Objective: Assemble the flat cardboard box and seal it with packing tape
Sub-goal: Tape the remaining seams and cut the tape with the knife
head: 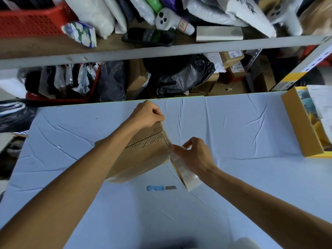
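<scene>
The cardboard box (pixel 142 153) lay near the middle of the worktop (pixel 233 177), folded up, its flap seam facing up. Your left hand (pixel 147 114) had its grip closed on the box's far corner, pinning what looked like the tape's free end. Your right hand (pixel 194 155) gripped the tape roll (pixel 186 175) just off the near right corner, with a clear strip (pixel 168 133) stretched between them along the box's right edge.

That strip needed to be taut and square to the edge before you pressed it down, or it would likely wrinkle. The knife (pixel 160 187) lay near the box on your side, handy for the cut. Bare worktop ran rightward to the open carton (pixel 301 130); the far edge sat close behind your left hand.
</scene>
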A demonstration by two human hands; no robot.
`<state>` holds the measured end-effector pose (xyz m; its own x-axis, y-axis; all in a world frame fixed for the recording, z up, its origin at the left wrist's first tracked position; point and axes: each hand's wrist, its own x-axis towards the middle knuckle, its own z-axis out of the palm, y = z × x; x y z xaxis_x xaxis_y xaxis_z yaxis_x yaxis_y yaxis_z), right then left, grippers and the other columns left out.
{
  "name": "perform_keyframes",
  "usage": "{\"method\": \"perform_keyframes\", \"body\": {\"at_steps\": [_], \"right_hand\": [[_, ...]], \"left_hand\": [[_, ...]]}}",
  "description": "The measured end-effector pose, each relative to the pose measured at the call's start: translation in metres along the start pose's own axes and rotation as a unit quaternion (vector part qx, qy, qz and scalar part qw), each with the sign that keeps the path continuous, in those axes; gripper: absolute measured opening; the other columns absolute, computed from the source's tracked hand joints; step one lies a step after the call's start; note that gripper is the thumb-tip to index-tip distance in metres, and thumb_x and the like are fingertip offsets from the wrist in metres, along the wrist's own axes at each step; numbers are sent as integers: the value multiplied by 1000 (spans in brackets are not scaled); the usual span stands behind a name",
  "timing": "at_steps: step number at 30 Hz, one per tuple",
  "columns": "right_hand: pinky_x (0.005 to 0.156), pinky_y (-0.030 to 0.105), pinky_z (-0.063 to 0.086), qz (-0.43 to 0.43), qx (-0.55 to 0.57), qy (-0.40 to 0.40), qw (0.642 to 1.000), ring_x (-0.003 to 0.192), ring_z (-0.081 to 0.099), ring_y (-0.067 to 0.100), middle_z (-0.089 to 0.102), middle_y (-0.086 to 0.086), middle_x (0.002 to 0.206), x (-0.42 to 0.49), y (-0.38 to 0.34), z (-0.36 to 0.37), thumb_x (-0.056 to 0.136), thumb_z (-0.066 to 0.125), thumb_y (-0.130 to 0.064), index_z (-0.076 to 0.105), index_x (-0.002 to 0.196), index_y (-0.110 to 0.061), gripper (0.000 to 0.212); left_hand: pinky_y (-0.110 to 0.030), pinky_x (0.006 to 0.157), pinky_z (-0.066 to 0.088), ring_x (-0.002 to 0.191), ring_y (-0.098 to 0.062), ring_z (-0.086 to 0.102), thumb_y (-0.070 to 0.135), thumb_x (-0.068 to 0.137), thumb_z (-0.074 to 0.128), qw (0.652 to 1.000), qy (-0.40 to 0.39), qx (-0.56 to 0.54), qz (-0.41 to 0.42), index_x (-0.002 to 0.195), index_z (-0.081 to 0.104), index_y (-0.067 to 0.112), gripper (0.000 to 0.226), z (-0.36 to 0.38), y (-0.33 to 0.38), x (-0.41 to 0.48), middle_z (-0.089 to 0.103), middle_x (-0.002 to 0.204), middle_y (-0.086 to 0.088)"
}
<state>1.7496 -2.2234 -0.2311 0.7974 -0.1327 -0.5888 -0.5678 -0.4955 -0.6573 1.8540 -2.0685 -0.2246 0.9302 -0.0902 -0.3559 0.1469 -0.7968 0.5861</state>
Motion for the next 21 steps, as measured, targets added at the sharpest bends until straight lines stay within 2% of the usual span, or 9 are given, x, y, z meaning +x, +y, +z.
{"method": "perform_keyframes", "body": {"at_steps": [2, 4, 6, 8, 11, 13, 15, 18, 21], "right_hand": [[61, 31, 46, 1, 7, 5, 1000, 84, 65, 27, 66, 7, 94, 1, 1, 0, 80, 68, -53, 52, 96, -15, 44], [61, 32, 48, -2, 7, 0, 1000, 82, 66, 28, 66, 7, 93, 1, 1, 2, 78, 70, -52, 53, 96, -15, 44], [62, 33, 49, -4, 4, -5, 1000, 81, 66, 27, 66, 6, 94, 1, -1, 3, 77, 71, -52, 53, 96, -15, 45], [65, 35, 51, -4, 4, -5, 1000, 82, 66, 26, 65, 5, 94, 1, -4, 3, 76, 72, -52, 54, 96, -16, 46], [69, 38, 54, -4, 0, -2, 1000, 83, 66, 26, 64, 5, 93, 2, -9, -1, 75, 74, -50, 54, 96, -15, 46], [72, 39, 55, -6, -5, -6, 1000, 84, 66, 26, 64, 5, 93, 2, -10, -2, 75, 74, -50, 54, 96, -15, 46], [74, 42, 56, -10, -1, -8, 1000, 83, 67, 27, 66, 7, 91, 1, -8, -3, 74, 74, -50, 54, 94, -15, 45], [74, 42, 56, -12, 4, -3, 1000, 82, 67, 28, 66, 7, 88, 2, -7, -4, 73, 75, -50, 55, 92, -14, 46], [73, 43, 57, -16, 5, -7, 1000, 81, 68, 29, 68, 9, 88, 3, -7, -3, 73, 76, -47, 57, 91, -14, 42]], "left_hand": [[-31, 73, 46, 91, -23, 61, 20, 85, 65, 999, -11, -7, -36, 108, 62, 16, 23, 1, 2, 2, 65, 95, -6], [-33, 67, 44, 89, -27, 60, 19, 81, 62, 995, -29, -24, -94, 131, 40, 29, 56, 1, 4, 4, 61, 97, -10], [-31, 64, 42, 88, -29, 59, 18, 76, 59, 987, -1, -47, -150, 131, 37, 37, 63, 4, 5, 3, 60, 97, -11], [-30, 62, 43, 79, -25, 58, 18, 78, 58, 986, 55, -20, -154, 124, 45, 38, 52, 9, 9, -1, 61, 89, -5], [-30, 69, 47, 86, -19, 62, 24, 87, 60, 993, 104, -14, -50, 120, 51, 33, 35, 10, 5, -11, 64, 90, 3], [-24, 81, 42, 106, -13, 55, 32, 88, 63, 996, 52, -54, 40, 119, 56, 28, 32, 0, -3, -25, 61, 106, 4], [-24, 95, 32, 123, -12, 37, 40, 84, 66, 993, -24, 13, 118, 118, 60, 31, 36, -13, -11, -41, 52, 124, 8], [-33, 106, 28, 131, -13, 20, 46, 74, 74, 975, -122, 103, 153, 119, 57, 40, 48, -19, -23, -55, 30, 142, 11], [-36, 103, 36, 131, -15, 19, 39, 68, 79, 964, -131, 159, 168, 120, 51, 41, 59, -14, -27, -57, 18, 144, 14]]}}
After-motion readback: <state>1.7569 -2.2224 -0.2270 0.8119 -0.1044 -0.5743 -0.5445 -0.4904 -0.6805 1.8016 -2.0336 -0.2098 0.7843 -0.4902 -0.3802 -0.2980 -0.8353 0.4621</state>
